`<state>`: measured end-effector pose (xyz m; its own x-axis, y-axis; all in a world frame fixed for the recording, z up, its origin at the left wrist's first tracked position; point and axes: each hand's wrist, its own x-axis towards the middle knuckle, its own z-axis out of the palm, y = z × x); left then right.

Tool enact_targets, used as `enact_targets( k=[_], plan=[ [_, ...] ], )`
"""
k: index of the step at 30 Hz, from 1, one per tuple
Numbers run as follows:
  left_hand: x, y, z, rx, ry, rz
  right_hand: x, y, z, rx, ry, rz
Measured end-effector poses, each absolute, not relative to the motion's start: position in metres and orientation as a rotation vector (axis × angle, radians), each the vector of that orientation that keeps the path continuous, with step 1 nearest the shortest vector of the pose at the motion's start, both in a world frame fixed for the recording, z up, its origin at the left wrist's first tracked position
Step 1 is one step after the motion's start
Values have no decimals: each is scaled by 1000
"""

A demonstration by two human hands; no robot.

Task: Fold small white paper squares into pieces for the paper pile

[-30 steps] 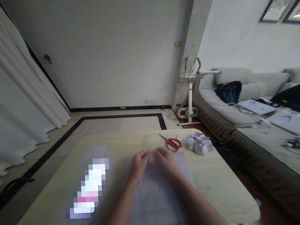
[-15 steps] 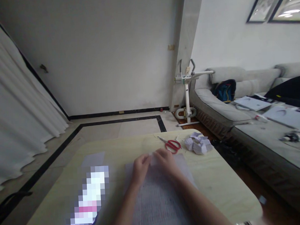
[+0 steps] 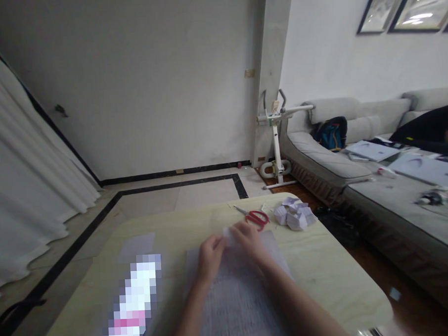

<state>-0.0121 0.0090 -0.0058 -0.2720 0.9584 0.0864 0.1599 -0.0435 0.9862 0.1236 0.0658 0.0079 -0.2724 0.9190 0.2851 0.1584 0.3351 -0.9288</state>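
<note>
Above a large sheet of paper (image 3: pixel 235 311) with faint lines of writing, my two hands meet at a small piece of white paper (image 3: pixel 227 232). My left hand (image 3: pixel 210 254) pinches its left side, thumb and fingers together. On its right side my right hand (image 3: pixel 247 240) is closed, its fingers bent over the paper and partly hiding it. Just beyond my right hand lie red-handled scissors (image 3: pixel 256 219), blades pointing away to the left. A cluster of folded white paper pieces (image 3: pixel 296 215) sits at the far right of the pale wooden table (image 3: pixel 325 282).
To the left lie a pixelated bright object (image 3: pixel 135 295) and a flat piece of paper (image 3: pixel 137 245). Paper scraps are near the scissors. Beyond the table stand a white exercise machine (image 3: pixel 277 141) and a grey sofa (image 3: pixel 358 177) with a backpack (image 3: pixel 332 133) and flat white boxes.
The view has turned slightly to the right. Both hands stay together at the small paper, with only slight finger movement; a little more of the paper shows between them.
</note>
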Motion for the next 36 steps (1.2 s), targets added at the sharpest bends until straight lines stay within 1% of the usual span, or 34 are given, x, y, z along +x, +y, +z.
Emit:
enact_targets(
  k=[6, 12, 19, 28, 36],
  plan=[
    [-12, 9, -5, 1228, 1345, 1356, 126, 69, 6, -973, -1653, 1010],
    [-13, 10, -11, 1232, 1380, 1337, 126, 65, 11, -974, -1689, 979],
    [-19, 9, -7, 1397, 1661, 1418, 122, 61, 12, -1001, -1841, 923],
    [-25, 10, -9, 1663, 1827, 1311, 121, 62, -2, -941, -1920, 862],
    [-27, 10, -8, 1586, 1930, 1346, 120, 57, 0, -819, -2002, 753]
  ],
)
